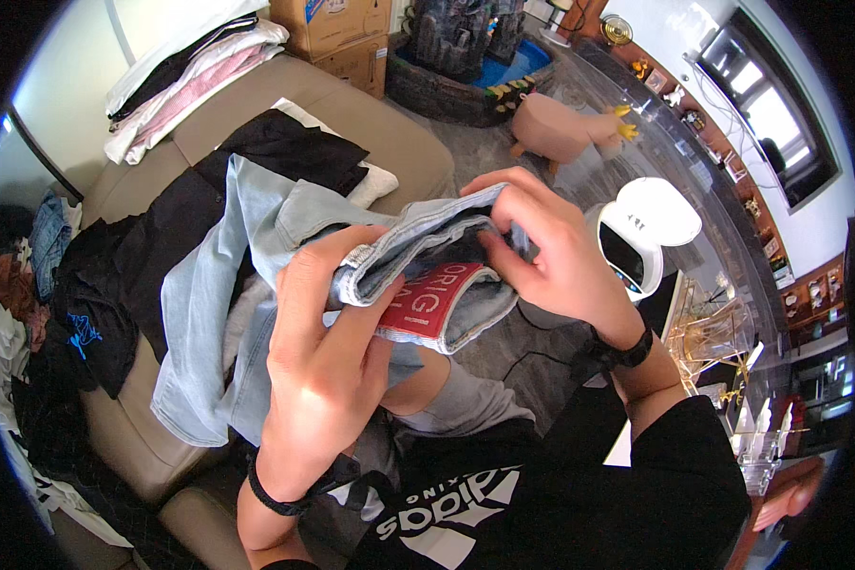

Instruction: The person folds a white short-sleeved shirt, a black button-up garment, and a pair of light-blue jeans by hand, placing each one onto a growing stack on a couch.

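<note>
Light-blue denim jeans (206, 306) hang from both hands, their waistband facing up towards me. On the left side of the waistband, my left hand (328, 335) grips the folded edge with fingers inside and outside. My right hand (541, 242) pinches the waistband's upper right edge between thumb and fingers. Inside the opening shows a red patch (427, 299) bearing writing. The legs of the jeans drape left over black garments (164, 249) on a brown sofa (399, 142). Another black garment (292, 149) lies just behind the jeans, on a white cloth (374, 187).
A stack of folded clothes (199, 78) sits at the sofa's back, beside cardboard boxes (349, 43). More clothes (14, 285) are heaped at the far left. A white lidded bin (648, 242), an animal-shaped stool (556, 128) and a rock fountain basin (427, 85) stand on the right and behind.
</note>
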Demonstrator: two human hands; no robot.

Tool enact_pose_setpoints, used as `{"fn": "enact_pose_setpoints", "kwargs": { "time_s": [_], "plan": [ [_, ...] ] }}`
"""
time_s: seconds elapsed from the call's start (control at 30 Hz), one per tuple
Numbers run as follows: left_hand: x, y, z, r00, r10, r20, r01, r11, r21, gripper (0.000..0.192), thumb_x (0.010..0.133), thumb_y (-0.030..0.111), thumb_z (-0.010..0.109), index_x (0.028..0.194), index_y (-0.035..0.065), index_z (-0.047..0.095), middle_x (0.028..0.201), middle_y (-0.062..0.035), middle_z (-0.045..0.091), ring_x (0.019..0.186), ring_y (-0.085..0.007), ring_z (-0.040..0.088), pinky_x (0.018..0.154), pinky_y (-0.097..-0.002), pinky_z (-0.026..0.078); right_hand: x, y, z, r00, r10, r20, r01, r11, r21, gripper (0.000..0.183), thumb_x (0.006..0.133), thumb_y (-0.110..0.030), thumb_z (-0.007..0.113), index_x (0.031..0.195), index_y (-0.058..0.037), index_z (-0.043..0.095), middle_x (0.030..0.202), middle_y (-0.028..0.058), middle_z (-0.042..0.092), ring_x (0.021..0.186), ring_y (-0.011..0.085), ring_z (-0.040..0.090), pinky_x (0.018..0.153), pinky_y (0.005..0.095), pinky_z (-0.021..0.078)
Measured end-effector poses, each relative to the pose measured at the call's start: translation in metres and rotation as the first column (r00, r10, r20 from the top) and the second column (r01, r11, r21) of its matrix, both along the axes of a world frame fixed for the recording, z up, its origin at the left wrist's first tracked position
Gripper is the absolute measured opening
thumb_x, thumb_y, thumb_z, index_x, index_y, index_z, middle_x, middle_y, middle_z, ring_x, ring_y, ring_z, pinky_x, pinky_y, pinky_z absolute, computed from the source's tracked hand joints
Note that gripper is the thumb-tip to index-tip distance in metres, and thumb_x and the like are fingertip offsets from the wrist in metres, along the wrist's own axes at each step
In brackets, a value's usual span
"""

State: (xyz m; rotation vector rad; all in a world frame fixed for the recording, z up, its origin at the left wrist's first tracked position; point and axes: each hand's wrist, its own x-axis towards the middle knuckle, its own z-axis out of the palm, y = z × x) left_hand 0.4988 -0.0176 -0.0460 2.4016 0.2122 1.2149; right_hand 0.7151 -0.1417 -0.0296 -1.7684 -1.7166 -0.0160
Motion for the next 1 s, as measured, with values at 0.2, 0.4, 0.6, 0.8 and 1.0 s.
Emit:
{"fn": "enact_pose_setpoints", "kwargs": {
  "time_s": [0.2, 0.4, 0.6, 0.8, 1.0],
  "plan": [
    [-0.005, 0.0, 0.007, 0.999, -0.035, 0.042, 0.037, 0.998, -0.055, 0.043, 0.061, -0.017, 0.064, 0.103, -0.0075, 0.069, 0.122, -0.0227, 0.06, 0.112, -0.0384, 0.063, 0.094, -0.0411, 0.052, 0.006, 0.004, 0.004, 0.996, 0.069, -0.054, -0.06, 0.986, 0.158, 0.02, 0.085, 0.003, 0.065, 0.095, -0.0013, 0.049, 0.11, 0.0147, 0.06, 0.077, 0.0316, 0.061, 0.067, 0.0366, 0.049],
    [-0.005, -0.002, 0.002, 1.0, -0.013, 0.011, 0.013, 1.0, -0.016, 0.04, 0.059, -0.015, 0.064, 0.099, -0.0094, 0.068, 0.121, -0.024, 0.061, 0.114, -0.0408, 0.062, 0.1, -0.0469, 0.051, -0.011, 0.008, 0.016, 0.978, -0.084, 0.193, 0.049, 0.983, 0.176, 0.021, 0.087, -0.001, 0.068, 0.09, -0.0013, 0.047, 0.111, 0.0166, 0.054, 0.079, 0.0355, 0.062, 0.07, 0.0392, 0.0503],
    [-0.004, -0.001, 0.001, 0.996, 0.084, 0.01, -0.084, 0.996, -0.015, 0.04, 0.06, -0.015, 0.063, 0.098, -0.0043, 0.07, 0.118, -0.0203, 0.064, 0.104, -0.0369, 0.067, 0.092, -0.0416, 0.055, 0.003, -0.001, 0.015, 0.99, -0.087, 0.109, 0.084, 0.996, 0.031, 0.023, 0.085, -0.005, 0.072, 0.091, -0.0039, 0.049, 0.101, 0.0168, 0.057, 0.084, 0.0365, 0.062, 0.074, 0.0376, 0.0501],
    [-0.003, 0.009, 0.005, 0.996, 0.041, 0.084, -0.026, 0.984, -0.174, 0.038, 0.062, -0.017, 0.065, 0.095, -0.0003, 0.072, 0.109, -0.0165, 0.069, 0.092, -0.0304, 0.071, 0.079, -0.0329, 0.056, -0.015, 0.001, 0.057, 0.933, 0.342, -0.108, -0.342, 0.939, 0.023, 0.079, 0.07, -0.029, 0.091, 0.127, -0.0006, 0.045, 0.135, 0.0234, 0.058, 0.121, 0.0328, 0.061, 0.105, 0.0409, 0.0452],
    [-0.001, 0.007, 0.002, 0.977, -0.04, 0.211, 0.086, 0.973, -0.215, 0.035, 0.062, -0.019, 0.066, 0.09, 0.0017, 0.062, 0.113, -0.0154, 0.066, 0.098, -0.0306, 0.07, 0.076, -0.0344, 0.056, -0.029, 0.04, 0.052, 0.906, 0.397, 0.15, -0.393, 0.918, -0.058, 0.067, 0.066, -0.017, 0.091, 0.12, 0.0005, 0.055, 0.113, 0.0193, 0.064, 0.104, 0.0352, 0.065, 0.089, 0.041, 0.0519]
  ]
}}
